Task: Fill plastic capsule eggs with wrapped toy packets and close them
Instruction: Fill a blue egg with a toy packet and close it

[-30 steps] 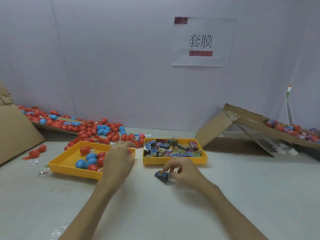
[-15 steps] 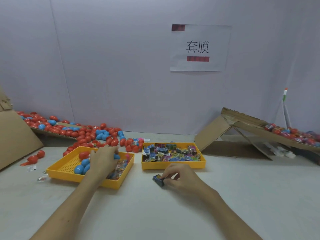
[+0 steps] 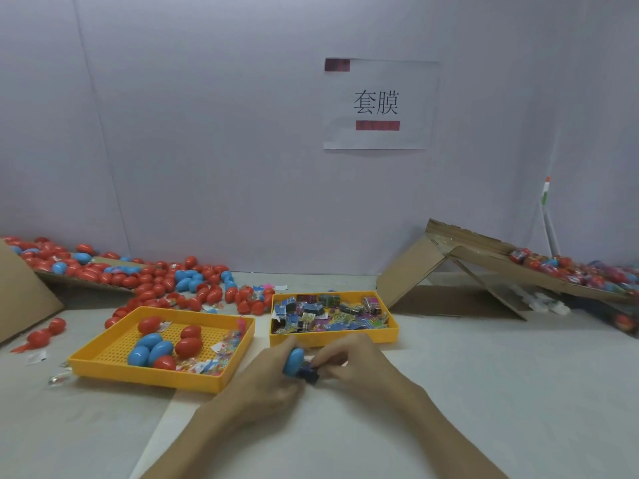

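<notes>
Under the sign point(image 3: 379, 104) reading 套膜, left hand point(image 3: 264, 387) grips a blue egg point(image 3: 294, 360), right hand point(image 3: 358, 368) pinches a packet point(image 3: 309, 374).

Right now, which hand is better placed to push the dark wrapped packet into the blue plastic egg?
Right: the right hand pinches the packet beside the egg, which the left hand grips.

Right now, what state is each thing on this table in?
blue egg: gripped by the left hand.
toy packet: pinched by the right hand, at the egg's end.
left tray: holds whole red and blue eggs.
right tray: holds many wrapped packets.
</notes>
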{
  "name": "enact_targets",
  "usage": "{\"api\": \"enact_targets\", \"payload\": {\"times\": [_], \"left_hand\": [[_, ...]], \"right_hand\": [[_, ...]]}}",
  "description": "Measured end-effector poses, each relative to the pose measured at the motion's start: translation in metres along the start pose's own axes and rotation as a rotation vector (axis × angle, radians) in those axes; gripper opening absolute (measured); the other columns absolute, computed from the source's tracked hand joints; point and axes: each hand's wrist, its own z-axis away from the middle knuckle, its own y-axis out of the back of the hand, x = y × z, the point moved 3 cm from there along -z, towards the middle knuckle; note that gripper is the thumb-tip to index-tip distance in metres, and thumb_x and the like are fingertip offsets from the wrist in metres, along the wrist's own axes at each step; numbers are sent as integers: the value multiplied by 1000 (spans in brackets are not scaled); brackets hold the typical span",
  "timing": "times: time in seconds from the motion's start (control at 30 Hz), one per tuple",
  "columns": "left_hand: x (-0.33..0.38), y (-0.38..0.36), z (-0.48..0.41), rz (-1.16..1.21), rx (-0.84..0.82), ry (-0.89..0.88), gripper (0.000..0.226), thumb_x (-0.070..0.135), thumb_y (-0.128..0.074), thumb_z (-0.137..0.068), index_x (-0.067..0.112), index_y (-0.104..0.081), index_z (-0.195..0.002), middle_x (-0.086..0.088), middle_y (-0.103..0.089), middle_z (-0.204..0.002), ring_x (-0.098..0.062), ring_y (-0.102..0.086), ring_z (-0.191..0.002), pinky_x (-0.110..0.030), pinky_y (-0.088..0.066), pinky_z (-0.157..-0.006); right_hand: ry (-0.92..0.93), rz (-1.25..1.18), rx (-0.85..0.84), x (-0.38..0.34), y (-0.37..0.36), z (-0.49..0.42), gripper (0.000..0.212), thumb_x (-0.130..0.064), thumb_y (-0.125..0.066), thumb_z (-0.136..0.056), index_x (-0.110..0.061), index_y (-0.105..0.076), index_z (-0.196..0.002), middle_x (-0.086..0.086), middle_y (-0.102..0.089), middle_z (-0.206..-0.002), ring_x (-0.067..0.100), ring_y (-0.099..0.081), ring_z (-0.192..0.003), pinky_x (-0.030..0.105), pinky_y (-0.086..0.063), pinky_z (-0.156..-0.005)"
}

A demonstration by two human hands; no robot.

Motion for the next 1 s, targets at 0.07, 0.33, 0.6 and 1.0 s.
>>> {"api": "enact_targets", "payload": {"times": [0.07,0.33,0.6,1.0], "left_hand": [[-9,0,1,0,10,44,23,19,-72,-89,29,-54,-99,12,-68,-100,-5,-63,-89,-34,-54,-82],[-21,0,-6,22,64,77,29,16,-81,-84,29,-56,-91,10,-71,-99,-5,-66,-91,-30,-55,-83],[-16,3,-2,16,110,76,25,27,-82,-83,27,-59,-93,8,-70,-95,-7,-64,-87,-24,-54,-78],[17,6,2,610,213,156,16,11,-74,-91,3,-60,-92,-10,-77,-87,-26,-76,-85,-28,-61,-73]], "right_hand": [[-5,-14,-12,0,0,0,21,-3,-75,-81,-16,-83,-95,0,-79,-91,19,-73,-85,37,-59,-80],[60,8,3,-3,5,-1,12,1,-79,-76,-8,-82,-84,4,-77,-88,12,-71,-80,23,-57,-74],[-52,-185,99,-3,31,2,17,-4,-80,-81,-21,-78,-77,3,-76,-82,18,-72,-77,31,-58,-72],[-83,-459,96,-13,16,1,17,-4,-78,-85,-12,-76,-99,8,-77,-83,16,-70,-68,25,-54,-68]]}}
